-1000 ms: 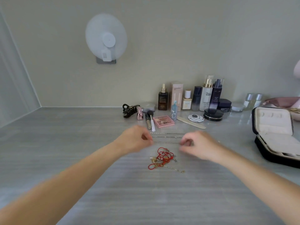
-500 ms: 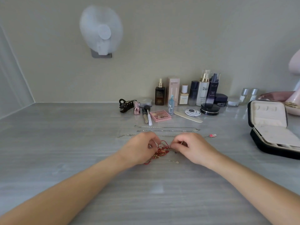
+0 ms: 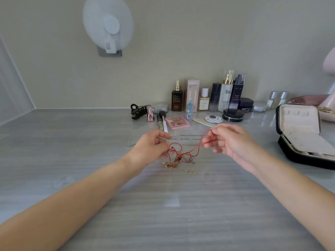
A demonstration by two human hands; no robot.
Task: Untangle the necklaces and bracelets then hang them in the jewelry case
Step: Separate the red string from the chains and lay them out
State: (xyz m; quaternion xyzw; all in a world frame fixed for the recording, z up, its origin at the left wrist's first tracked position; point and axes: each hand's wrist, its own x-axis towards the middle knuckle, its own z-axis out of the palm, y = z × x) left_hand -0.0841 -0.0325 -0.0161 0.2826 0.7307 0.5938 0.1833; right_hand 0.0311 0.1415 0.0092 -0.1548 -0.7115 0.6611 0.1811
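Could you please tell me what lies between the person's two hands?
Head view: a red cord runs from the left hand to the right hand, with thin silver chains on the table behind it.

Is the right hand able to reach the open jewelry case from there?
Probably yes. The jewelry case stands open just right of the right hand, with only bare table between them. But its fingers are pinching the red cord, so it isn't free yet.

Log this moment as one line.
stage: untangling | right hand: pinches red cord loop | left hand: holds tangle | jewelry case: open
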